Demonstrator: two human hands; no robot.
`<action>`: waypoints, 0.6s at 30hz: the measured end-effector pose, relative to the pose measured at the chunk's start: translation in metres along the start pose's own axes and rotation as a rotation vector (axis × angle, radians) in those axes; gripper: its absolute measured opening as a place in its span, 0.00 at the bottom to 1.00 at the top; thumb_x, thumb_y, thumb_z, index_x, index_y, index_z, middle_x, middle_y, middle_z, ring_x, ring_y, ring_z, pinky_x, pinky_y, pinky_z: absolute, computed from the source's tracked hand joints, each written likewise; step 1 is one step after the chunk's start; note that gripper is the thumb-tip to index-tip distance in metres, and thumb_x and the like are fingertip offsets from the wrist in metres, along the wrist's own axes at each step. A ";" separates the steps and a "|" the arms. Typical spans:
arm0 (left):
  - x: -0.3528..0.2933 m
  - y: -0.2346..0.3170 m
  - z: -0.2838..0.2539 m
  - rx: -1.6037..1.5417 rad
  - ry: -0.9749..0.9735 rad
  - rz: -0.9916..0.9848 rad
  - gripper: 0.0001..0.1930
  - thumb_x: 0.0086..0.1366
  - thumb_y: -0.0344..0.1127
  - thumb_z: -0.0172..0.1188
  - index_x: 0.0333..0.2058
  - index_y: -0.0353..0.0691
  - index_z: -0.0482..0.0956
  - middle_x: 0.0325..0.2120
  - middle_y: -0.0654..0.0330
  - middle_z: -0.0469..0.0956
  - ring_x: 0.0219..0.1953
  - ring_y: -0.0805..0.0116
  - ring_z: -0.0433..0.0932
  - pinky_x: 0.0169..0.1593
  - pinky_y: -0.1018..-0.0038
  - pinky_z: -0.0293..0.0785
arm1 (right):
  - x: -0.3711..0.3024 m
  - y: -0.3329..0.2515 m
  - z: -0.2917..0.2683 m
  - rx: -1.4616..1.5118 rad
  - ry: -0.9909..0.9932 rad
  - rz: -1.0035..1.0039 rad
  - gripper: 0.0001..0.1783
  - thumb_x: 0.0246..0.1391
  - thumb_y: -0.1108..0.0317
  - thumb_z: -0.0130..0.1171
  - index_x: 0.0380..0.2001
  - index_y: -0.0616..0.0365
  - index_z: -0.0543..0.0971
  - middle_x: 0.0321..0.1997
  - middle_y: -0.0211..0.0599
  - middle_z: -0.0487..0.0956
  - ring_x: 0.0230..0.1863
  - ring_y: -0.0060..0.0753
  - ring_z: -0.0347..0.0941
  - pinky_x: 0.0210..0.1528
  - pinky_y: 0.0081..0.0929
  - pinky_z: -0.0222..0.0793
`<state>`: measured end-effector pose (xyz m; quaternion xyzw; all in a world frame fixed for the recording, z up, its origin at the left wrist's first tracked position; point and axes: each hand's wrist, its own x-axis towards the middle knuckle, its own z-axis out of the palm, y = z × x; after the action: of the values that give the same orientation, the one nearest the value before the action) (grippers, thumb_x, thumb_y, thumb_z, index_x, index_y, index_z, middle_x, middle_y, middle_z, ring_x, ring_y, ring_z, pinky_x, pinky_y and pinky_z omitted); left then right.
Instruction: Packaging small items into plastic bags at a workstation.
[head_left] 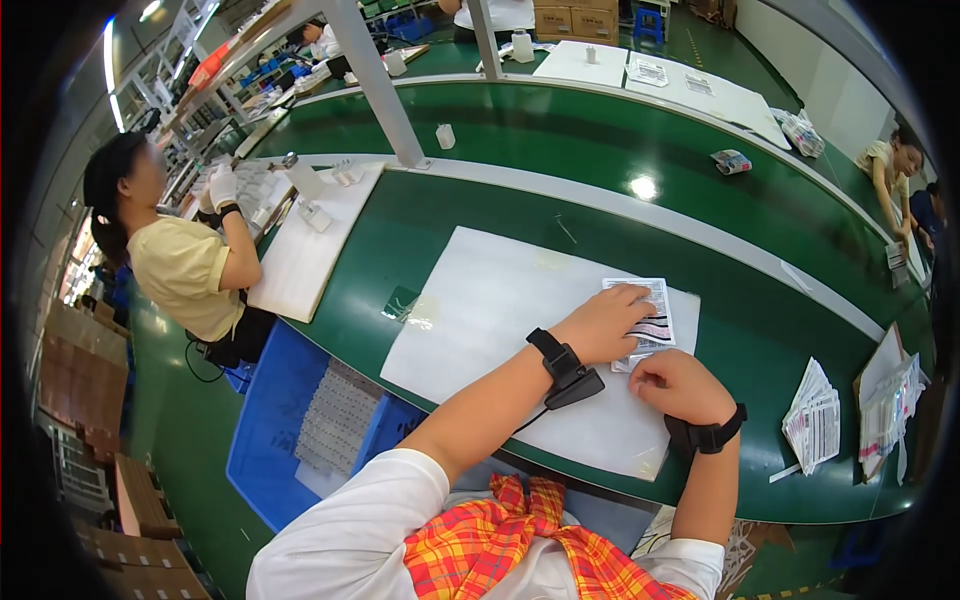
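A small stack of printed paper leaflets (656, 292) lies on the right part of a white board (490, 300) on the green bench. My left hand (610, 322) rests over the stack, fingers stretched out and lying on the paper. Just below it, by the stack's near edge, is my right hand (688, 388) with its fingers curled in; whether anything small is between them is hidden. Both wrists wear black straps with a small device.
More leaflets (812, 420) lie fanned at the right, beside a holder of bagged papers (890, 400). A blue bin (270, 430) sits below the bench at left. Beyond it, a co-worker (185, 260) in white gloves works. A green conveyor (560, 130) runs behind a pale rail.
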<state>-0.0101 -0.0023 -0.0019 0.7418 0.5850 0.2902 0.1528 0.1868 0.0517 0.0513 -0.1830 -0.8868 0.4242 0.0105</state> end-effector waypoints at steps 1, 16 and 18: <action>0.000 0.000 0.000 0.006 0.001 0.000 0.25 0.53 0.29 0.56 0.53 0.38 0.72 0.61 0.46 0.64 0.64 0.47 0.61 0.66 0.60 0.58 | 0.000 0.000 0.001 -0.001 0.005 0.000 0.08 0.49 0.68 0.59 0.28 0.63 0.80 0.23 0.41 0.78 0.26 0.36 0.73 0.32 0.30 0.68; 0.000 0.002 0.001 0.022 0.043 0.024 0.25 0.52 0.31 0.57 0.52 0.39 0.73 0.58 0.45 0.67 0.62 0.47 0.62 0.65 0.59 0.58 | 0.002 -0.005 0.001 -0.060 0.011 -0.019 0.08 0.46 0.68 0.60 0.27 0.61 0.80 0.22 0.39 0.76 0.24 0.33 0.72 0.30 0.29 0.67; 0.000 0.001 0.002 0.018 0.072 0.026 0.25 0.51 0.32 0.58 0.52 0.39 0.74 0.57 0.45 0.68 0.61 0.47 0.64 0.65 0.60 0.59 | 0.003 -0.005 0.001 -0.053 0.001 -0.014 0.07 0.45 0.68 0.60 0.27 0.61 0.80 0.22 0.39 0.76 0.24 0.34 0.72 0.30 0.28 0.67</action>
<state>-0.0079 -0.0019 -0.0032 0.7398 0.5829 0.3135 0.1209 0.1823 0.0490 0.0542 -0.1773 -0.8990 0.4005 0.0092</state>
